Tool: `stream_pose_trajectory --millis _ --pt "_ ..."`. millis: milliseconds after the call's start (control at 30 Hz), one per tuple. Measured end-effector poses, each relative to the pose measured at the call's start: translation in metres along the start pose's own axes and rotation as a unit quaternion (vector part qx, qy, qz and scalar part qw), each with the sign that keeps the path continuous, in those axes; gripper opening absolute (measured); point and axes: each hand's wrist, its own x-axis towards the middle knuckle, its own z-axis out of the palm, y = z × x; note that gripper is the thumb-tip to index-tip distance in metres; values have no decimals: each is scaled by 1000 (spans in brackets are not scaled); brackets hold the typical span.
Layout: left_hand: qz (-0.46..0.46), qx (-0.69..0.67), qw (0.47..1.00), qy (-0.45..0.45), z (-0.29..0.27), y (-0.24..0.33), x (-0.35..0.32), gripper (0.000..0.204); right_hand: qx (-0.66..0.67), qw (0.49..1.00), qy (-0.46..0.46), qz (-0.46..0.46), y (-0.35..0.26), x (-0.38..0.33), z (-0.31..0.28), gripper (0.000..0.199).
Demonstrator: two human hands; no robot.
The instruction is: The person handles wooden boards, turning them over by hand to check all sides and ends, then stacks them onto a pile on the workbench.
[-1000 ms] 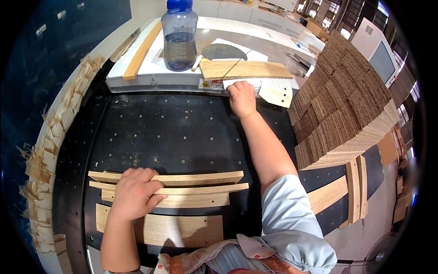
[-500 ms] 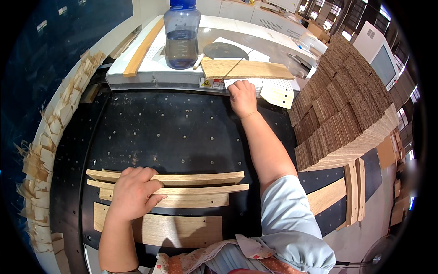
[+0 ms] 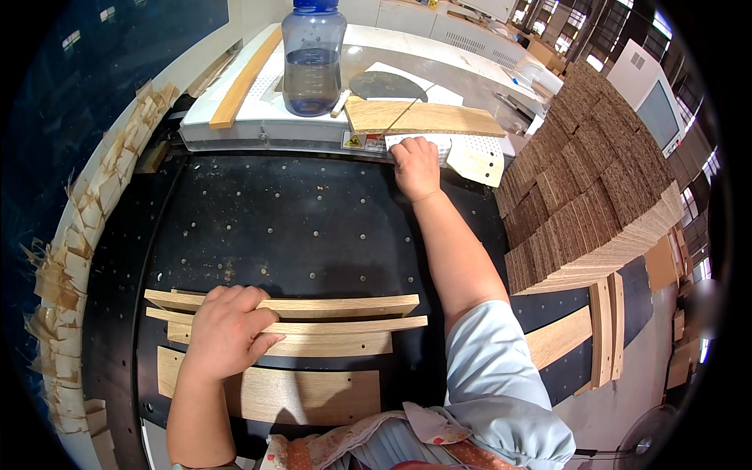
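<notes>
Left hand [image 3: 229, 333] grasping pale wooden slats [image 3: 345, 307]; right hand [image 3: 417, 166] curled at white perforated sheet [image 3: 443, 148], grip indeterminable; translucent blue plastic bottle [image 3: 312, 39], part-filled with liquid [image 3: 312, 82].

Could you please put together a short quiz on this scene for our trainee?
1. Which hand rests on the pale wooden boards?
2. True or false: the blue-capped bottle stands to the left of the stack of brown panels.
3. Where is the right hand?
A) on the bottle
B) at the front edge of the white platform
C) on the stack

Key: 1. The left hand. 2. True. 3. B.
</notes>
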Motion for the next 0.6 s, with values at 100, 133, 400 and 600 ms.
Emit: stream_pose_trajectory --millis 100,133,400,600 --pt "-4 2 1000 -4 -1 0 0 19 -4 1000 6 -7 -1 1 0 6" --pt "-3 3 1000 -4 -1 1 0 19 -4 1000 3 -6 0 1 1 6" --pt "2 1 1000 6 0 1 0 19 4 1000 2 1 0 -2 1 6" --pt "3 -7 1000 20 4 -2 -1 20 55 998 10 34 -1 -14 -4 9"
